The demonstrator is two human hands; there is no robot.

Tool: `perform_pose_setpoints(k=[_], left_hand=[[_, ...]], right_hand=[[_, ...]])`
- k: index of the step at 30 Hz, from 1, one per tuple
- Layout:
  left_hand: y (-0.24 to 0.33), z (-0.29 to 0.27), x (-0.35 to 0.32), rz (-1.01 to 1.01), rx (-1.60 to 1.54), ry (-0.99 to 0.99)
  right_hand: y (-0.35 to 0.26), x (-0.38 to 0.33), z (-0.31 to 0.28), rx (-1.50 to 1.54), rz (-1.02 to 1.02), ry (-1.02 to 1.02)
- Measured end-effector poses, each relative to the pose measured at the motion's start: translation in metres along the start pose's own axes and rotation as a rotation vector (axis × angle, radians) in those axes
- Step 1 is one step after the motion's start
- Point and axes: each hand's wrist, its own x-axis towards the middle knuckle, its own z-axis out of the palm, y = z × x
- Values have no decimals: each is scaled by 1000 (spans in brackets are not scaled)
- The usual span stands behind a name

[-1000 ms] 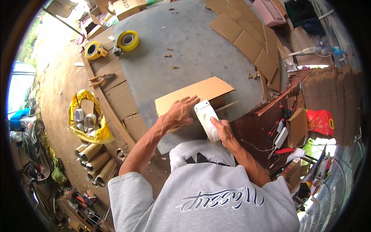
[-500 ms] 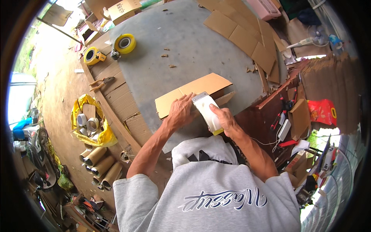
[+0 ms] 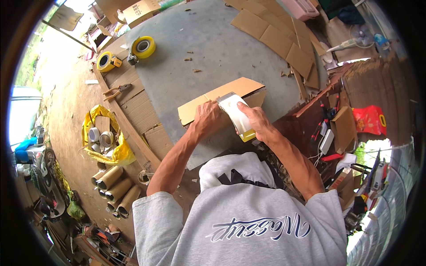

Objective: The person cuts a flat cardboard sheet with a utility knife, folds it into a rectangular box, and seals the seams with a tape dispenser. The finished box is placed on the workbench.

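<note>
A flat brown cardboard piece (image 3: pixel 230 91) lies on the grey worktable (image 3: pixel 208 48). My left hand (image 3: pixel 207 119) presses down on the cardboard's near edge. My right hand (image 3: pixel 254 119) grips a white tape dispenser (image 3: pixel 235 113) with a yellow end, held against the cardboard beside my left hand. The part of the cardboard beneath both hands is hidden.
Two yellow tape rolls (image 3: pixel 144 46) (image 3: pixel 106 61) lie at the table's far left, with pliers (image 3: pixel 116 91) nearby. Several cardboard sheets (image 3: pixel 284 40) are stacked far right. A yellow bag (image 3: pixel 104 142) of rolls and cardboard tubes (image 3: pixel 115 188) sit on the ground left. Tools (image 3: pixel 326 137) clutter a bench right.
My right hand lifted the dispenser from the table's near edge up onto the cardboard. My left hand drew in from flat on the sheet to its near edge.
</note>
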Motion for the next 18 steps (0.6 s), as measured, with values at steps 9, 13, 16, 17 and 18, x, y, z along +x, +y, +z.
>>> perform_pose_setpoints(k=[9,13,16,17,18], left_hand=[[-7,19,-5,126,24,216],[-10,21,-5,78,52,117],[-10,21,-4,83,53,99],[-15,25,-4,81,58,92],[-17,28,-3,78,62,85]], right_hand=[[64,-43,-19,-269,-171,121],[66,-62,-16,-324,-239,165],[68,-70,-20,-351,-200,186],[67,-73,-19,-350,-191,191],[69,-75,-20,-363,-191,183]])
